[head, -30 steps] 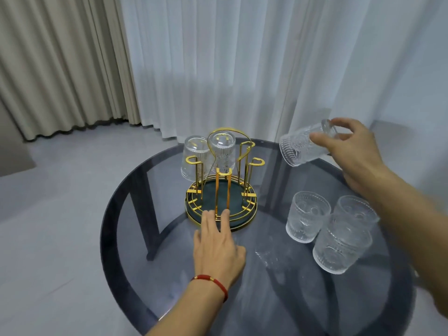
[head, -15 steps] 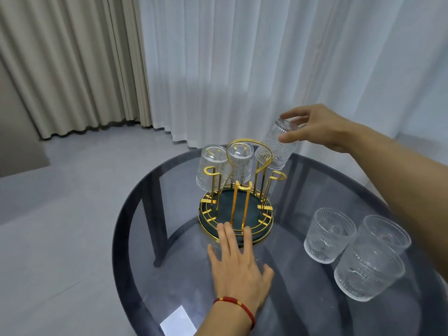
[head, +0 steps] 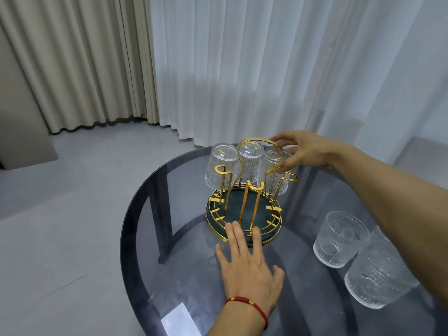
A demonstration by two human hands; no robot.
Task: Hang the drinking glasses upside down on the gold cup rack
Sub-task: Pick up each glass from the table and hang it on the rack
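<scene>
— Where are we now with the third glass [head: 275, 170]?

— A second ago our right hand [head: 304, 152] held it tipped on its side, up at the right of the frame. Now we have it turned mouth down and lowered over a prong at the back right of the gold rack [head: 244, 204], beside the two glasses [head: 234, 164] already hanging in the middle of the frame.

— Have we let go?

— No. Our right fingers [head: 282, 139] are wrapped around its base, gripping it. We can't tell whether it sits fully on the prong.

— And the left hand [head: 247, 265]?

— Lying flat and open on the counter [head: 150, 214], fingertips [head: 236, 230] on the front rim of the rack's base, steadying it as it did before.

— So what does that leave?

— We judge that three of the six prongs are filled once we release. The glasses still to hang [head: 340, 238] stand upright at the lower right; we see two clearly, with our arm across that corner. The free prongs face the front of the rack.
</scene>
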